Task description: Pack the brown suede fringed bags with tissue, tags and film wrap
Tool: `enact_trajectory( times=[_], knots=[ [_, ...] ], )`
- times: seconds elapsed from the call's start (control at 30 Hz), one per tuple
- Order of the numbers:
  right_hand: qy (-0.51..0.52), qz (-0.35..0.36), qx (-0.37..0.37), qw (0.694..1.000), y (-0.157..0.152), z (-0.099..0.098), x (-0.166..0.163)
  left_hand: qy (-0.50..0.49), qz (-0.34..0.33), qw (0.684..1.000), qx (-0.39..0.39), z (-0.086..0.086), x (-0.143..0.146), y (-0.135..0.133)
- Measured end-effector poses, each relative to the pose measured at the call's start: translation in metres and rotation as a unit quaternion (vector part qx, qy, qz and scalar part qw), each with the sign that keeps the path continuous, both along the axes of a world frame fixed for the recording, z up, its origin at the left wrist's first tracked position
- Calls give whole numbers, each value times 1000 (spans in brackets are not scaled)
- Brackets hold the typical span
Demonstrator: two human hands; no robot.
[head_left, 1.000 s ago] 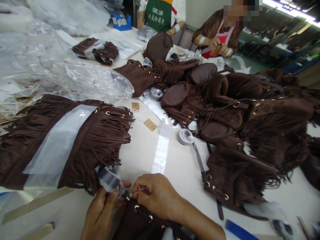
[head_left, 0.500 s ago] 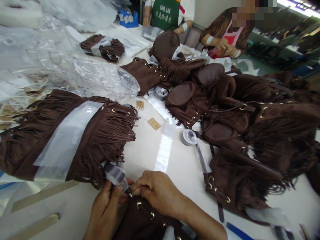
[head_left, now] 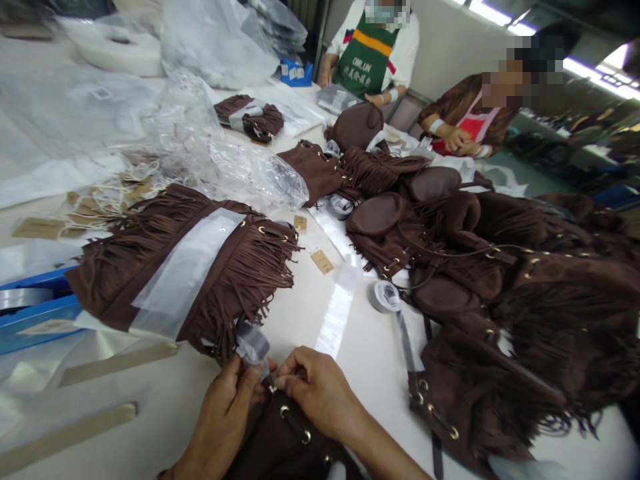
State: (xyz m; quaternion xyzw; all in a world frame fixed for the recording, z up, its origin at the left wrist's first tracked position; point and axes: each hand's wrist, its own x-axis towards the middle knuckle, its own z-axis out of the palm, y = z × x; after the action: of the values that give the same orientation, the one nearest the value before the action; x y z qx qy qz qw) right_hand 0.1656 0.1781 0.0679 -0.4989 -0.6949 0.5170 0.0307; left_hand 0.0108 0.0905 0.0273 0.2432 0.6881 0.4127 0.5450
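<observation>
My left hand (head_left: 223, 420) pinches a piece of clear plastic film (head_left: 253, 343) at the top edge of a brown suede bag (head_left: 280, 443) lying at the near table edge. My right hand (head_left: 320, 393) is closed on the same edge, fingertips pinched by the bag's gold eyelets and touching the left hand's. A stack of brown fringed bags (head_left: 150, 257) banded with a clear strip (head_left: 187, 270) lies just beyond my left hand.
A large heap of brown fringed bags (head_left: 525, 280) fills the right side. Tape rolls (head_left: 384, 295), paper tags (head_left: 323, 261), a clear strip (head_left: 339, 310) and crumpled plastic bags (head_left: 220, 160) lie mid-table. Two people (head_left: 373, 53) work at the far end. A blue tray (head_left: 35, 313) sits left.
The camera has tilted up and swung left, showing more of the far end and the blue tray. My hands stay pinched together at the bag's edge, shifted slightly right in view.
</observation>
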Motion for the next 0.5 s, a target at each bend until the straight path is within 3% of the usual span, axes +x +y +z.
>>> enact_trajectory(
  times=[0.27,0.5],
  knots=[
    [-43,-24,49,998,-16,4,-3,80,-18,997,8,-1,1,2],
    [-21,-2,11,1000,-12,13,-1,121,-24,992,38,4,3,8]
  ],
)
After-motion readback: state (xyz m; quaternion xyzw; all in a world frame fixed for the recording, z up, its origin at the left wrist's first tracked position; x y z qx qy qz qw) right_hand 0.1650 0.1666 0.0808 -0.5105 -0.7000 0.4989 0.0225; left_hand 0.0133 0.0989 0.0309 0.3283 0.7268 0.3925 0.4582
